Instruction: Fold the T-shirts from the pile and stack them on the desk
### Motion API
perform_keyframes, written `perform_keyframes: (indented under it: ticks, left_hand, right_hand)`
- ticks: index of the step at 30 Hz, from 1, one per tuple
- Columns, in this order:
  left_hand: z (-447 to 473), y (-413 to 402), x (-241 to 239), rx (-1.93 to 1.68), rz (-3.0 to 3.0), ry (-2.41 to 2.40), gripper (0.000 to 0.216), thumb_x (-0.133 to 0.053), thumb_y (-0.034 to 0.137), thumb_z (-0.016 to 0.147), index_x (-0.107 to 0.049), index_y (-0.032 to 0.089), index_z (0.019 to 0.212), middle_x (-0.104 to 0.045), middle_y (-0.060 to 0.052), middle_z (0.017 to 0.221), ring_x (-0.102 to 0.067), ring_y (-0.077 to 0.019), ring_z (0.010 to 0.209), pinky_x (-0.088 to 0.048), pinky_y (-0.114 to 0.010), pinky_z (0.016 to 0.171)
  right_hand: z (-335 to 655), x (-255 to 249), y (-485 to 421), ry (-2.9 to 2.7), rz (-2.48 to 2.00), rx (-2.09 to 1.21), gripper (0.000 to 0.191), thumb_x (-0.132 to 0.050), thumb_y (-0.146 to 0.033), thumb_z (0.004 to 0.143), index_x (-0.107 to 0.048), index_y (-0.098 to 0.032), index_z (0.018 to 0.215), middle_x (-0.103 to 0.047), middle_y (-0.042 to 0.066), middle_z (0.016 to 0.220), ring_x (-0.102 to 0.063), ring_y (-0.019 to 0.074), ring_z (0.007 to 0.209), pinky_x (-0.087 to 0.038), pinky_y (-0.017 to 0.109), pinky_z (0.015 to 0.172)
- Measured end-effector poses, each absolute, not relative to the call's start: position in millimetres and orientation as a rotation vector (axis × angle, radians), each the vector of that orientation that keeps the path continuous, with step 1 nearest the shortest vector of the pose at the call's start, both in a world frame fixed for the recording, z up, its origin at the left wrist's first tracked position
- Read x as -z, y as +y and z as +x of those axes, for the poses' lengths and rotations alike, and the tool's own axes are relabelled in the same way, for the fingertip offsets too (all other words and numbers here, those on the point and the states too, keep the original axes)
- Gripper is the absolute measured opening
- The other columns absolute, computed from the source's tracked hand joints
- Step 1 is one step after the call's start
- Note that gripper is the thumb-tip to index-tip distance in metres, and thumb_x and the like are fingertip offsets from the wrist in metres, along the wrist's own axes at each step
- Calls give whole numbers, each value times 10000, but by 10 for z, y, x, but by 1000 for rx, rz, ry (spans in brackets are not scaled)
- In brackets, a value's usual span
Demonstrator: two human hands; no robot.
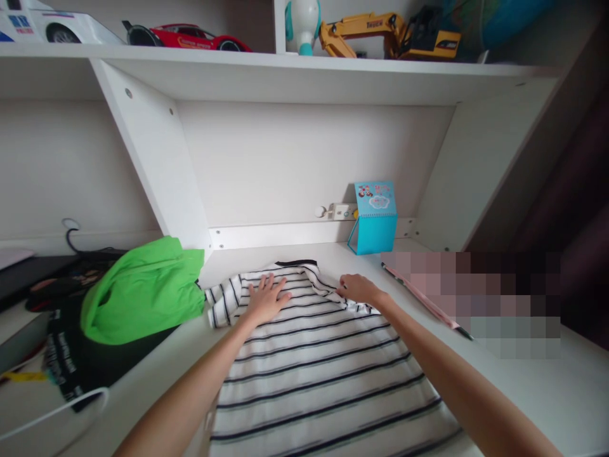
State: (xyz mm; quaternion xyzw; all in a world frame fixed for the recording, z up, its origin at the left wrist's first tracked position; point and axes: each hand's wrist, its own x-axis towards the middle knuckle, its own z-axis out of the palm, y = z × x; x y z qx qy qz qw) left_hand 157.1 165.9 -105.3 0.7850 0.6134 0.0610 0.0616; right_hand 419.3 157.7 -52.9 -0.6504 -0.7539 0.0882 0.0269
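A white shirt with dark stripes [314, 374] lies spread on the white desk, its dark-edged collar toward the back wall. On the shirt's upper left part, near the short left sleeve, my left hand [267, 299] rests flat with its fingers spread. My right hand [360, 289] is at the right shoulder, where the cloth is bunched and folded. Its fingers are curled closed on the edge of that cloth. The right sleeve is partly hidden under my right hand and forearm.
A bright green garment [147, 289] lies on dark clothing [71, 355] at the left, near a black hanger [73, 241]. Behind stands a blue desk calendar [377, 231]. A pink strip-like object [423, 295] lies right, beside a blurred-out area. Toys including a yellow excavator [371, 28] fill the shelf above.
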Motion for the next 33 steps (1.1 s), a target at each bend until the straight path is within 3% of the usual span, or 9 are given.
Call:
perform_keyframes:
  ticks: [6,9,13,17,20,24,27,30,33]
  left_hand:
    - [1573,1651,1032,-169,2385,1839,647,-159,649,847,-253,330,1402,-144,-75,1504,-53,-330,1369,-122,-642,995]
    - [1569,1650,1030,-164,2382,1838,662,-144,662,840,-241,333,1406,-135,-79,1505,-55,-329,1369,-120,-643,996]
    - [1563,1648,1039,-169,2389,1823,674,-128,664,838,-232,323,1410,-123,-85,1506,-50,-343,1366,-113,-653,992]
    - [1555,1650,1057,-182,2401,1811,668,-122,660,841,-248,325,1404,-126,-92,1505,-55,-349,1364,-108,-664,985]
    - [1554,1663,1079,-203,2409,1813,666,-126,664,839,-262,329,1398,-141,-96,1503,-65,-351,1363,-110,-667,982]
    - [1552,1692,1117,-229,2429,1825,634,-170,634,852,-286,317,1389,-167,-113,1496,-92,-360,1358,-128,-678,968]
    - [1544,1703,1134,-207,2442,1826,587,-229,568,873,-299,292,1386,-158,-116,1498,-90,-354,1360,-138,-678,968]
    - [1541,1692,1122,-196,2433,1829,574,-226,547,881,-342,266,1368,-160,-116,1497,-84,-350,1361,-139,-671,976]
    - [1545,1670,1089,-214,2419,1802,612,-191,608,865,-349,290,1363,-151,-100,1501,-72,-355,1361,-128,-673,977]
  right_hand:
    - [4137,568,1684,-2473,-1885,-362,128,-624,-212,698,-687,-156,794,-690,119,903,-633,237,851,-454,271,660]
    - [4119,566,1712,-2501,-1848,-370,194,-581,-289,757,-674,-156,864,-697,96,859,-640,198,765,-453,252,617]
    - [4091,557,1696,-2532,-1831,-247,331,-572,-415,784,-629,-165,992,-683,87,908,-631,196,798,-450,249,627]
    - [3968,488,1565,-2603,-1764,0,159,-518,-191,828,-642,-167,925,-652,113,964,-609,219,877,-442,275,705]
    - [3820,466,1364,-2635,-1683,198,271,-373,-41,845,-617,-118,936,-620,168,986,-579,241,935,-422,319,777]
    - [3604,581,995,-2764,-1504,312,322,-339,-59,866,-523,-152,1113,-632,117,930,-594,216,862,-437,310,712]
    - [3518,608,829,-2887,-1412,392,355,-411,-74,831,-487,-189,1158,-627,95,962,-612,206,784,-439,291,620]
    - [3615,380,957,-2878,-1544,330,330,-533,-106,761,-550,-244,1060,-630,51,960,-612,176,753,-429,254,609]
    - [3884,-29,1344,-2647,-1796,396,278,-472,-103,804,-561,-192,1052,-620,106,980,-600,215,848,-432,312,706]
